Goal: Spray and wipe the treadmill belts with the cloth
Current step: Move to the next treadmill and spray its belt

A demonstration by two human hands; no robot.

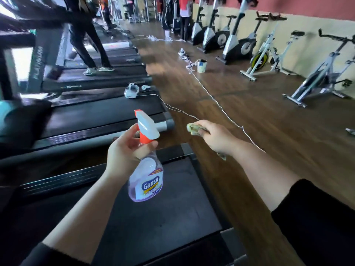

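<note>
Left hand [126, 148] is wrapped round the orange neck of the spray bottle [146, 181], fingers curled behind it and thumb across the front, just under the white trigger head. That bottle stands nearly upright, its long axis running from the hand's grip down toward the person, the top leaning a little to the left. Its orange nozzle tip points up and left, away from the person, toward the next belt [105, 116] beyond the hand. The clear body, holding purple liquid, hangs below the hand with the "Ganso" label facing the camera, in the air over the near belt [163, 208].

Right hand [213, 135] is closed in a fist round the cloth [194, 128]. A bunched yellowish wad sticks out of the fist on its left side, toward the bottle head, and a small scrap shows below the wrist. This hand and cloth are held to the right of the left hand, apart from the bottle, over the wooden floor [249, 169] just off the end of the near belt.

Beyond the left hand, a white headset [131, 91] lies on the far end of the next belt, and a white cable [221, 108] runs across the floor past the right hand. Farther off, a person [90, 45] stands on another treadmill, and exercise bikes [238, 41] line the wall to the right.
</note>
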